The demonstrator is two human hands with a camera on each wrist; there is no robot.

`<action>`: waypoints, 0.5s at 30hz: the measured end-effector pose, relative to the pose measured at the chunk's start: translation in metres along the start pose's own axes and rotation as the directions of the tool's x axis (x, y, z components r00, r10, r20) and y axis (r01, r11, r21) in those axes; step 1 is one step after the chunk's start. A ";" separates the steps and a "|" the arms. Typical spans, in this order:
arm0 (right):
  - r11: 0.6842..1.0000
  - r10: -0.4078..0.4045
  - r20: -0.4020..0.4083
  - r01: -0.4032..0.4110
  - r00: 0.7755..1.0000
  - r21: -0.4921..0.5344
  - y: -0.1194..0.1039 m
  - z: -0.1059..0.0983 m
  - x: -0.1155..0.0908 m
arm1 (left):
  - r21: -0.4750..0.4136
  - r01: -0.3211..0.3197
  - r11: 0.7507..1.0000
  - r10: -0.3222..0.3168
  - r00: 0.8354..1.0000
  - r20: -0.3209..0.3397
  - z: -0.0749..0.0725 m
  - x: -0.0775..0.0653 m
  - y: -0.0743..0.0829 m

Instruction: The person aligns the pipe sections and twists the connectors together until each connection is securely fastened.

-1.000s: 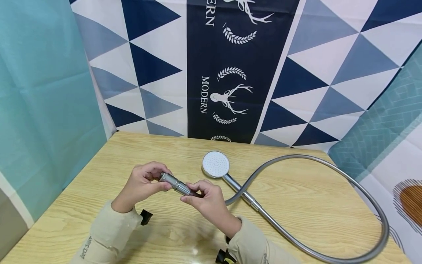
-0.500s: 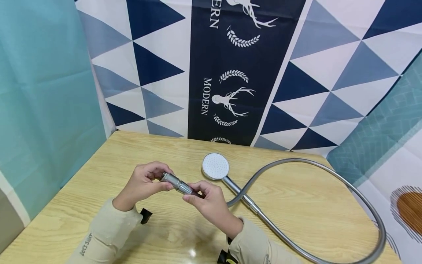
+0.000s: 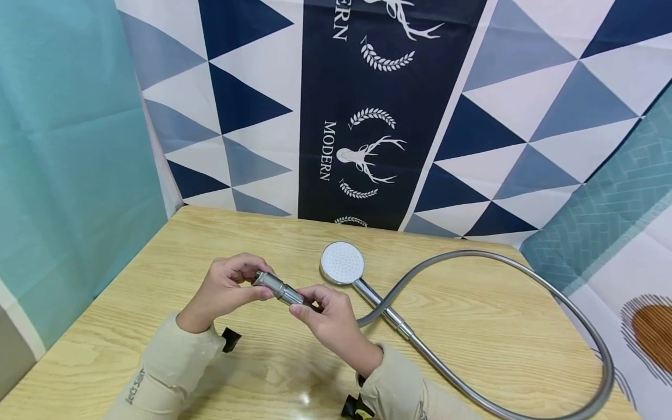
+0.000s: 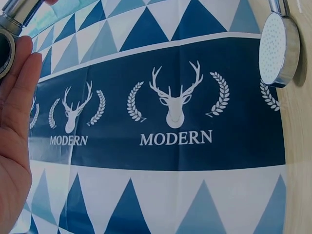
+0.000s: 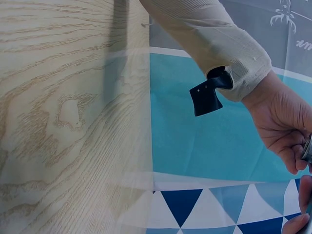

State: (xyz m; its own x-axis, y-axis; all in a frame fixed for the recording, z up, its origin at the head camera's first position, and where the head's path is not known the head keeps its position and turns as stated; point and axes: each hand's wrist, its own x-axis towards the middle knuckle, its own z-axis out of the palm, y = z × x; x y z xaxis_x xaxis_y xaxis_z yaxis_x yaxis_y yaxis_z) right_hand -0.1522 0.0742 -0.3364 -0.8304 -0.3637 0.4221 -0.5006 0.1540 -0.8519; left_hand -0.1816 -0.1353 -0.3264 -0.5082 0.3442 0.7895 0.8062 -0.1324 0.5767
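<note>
Both hands hold a metal hose connector above the table. My left hand pinches its far-left end between thumb and fingers. On the other side, my right hand pinches the piece where it meets the grey flexible shower hose. From there the hose loops right and back to the handle of a shower head, which lies face up behind the right hand. In the left wrist view the connector shows its round open end beside the left fingers. The right wrist view catches only the right fingertips.
The wooden table has a patterned cloth hanging behind it and a teal cloth at the left. The hose loop spreads over the table's right side. A black wrist mount juts from the left sleeve.
Both hands keep their hold on the connector and hose, with only slight shifts. The head view has moved a little; the shower head stays where it lay.
</note>
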 end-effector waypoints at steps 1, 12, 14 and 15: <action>1.000 -0.009 -0.001 0.009 1.000 0.000 0.000 0.000 0.000 | -0.002 0.002 1.000 -0.002 1.000 -0.001 0.000 0.000 0.000; 0.999 -0.041 0.001 0.041 0.999 -0.036 0.002 0.003 0.001 | -0.041 -0.016 0.999 0.016 1.000 0.003 0.000 0.000 0.001; 0.997 -0.046 0.003 0.046 0.999 -0.060 0.002 0.003 0.001 | -0.042 -0.019 0.999 0.019 1.000 0.004 0.001 0.000 0.000; 0.996 -0.052 0.004 0.052 0.999 -0.072 0.002 0.003 0.001 | -0.044 -0.020 0.999 0.020 1.000 0.006 0.001 0.000 0.000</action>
State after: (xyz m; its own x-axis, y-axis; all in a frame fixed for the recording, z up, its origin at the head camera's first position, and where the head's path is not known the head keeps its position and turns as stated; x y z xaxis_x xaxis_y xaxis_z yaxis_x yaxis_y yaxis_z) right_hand -0.1532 0.0717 -0.3388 -0.8022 -0.3750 0.4646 -0.5595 0.2003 -0.8043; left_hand -0.1808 -0.1346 -0.3268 -0.4904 0.3468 0.7995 0.8018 -0.1800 0.5698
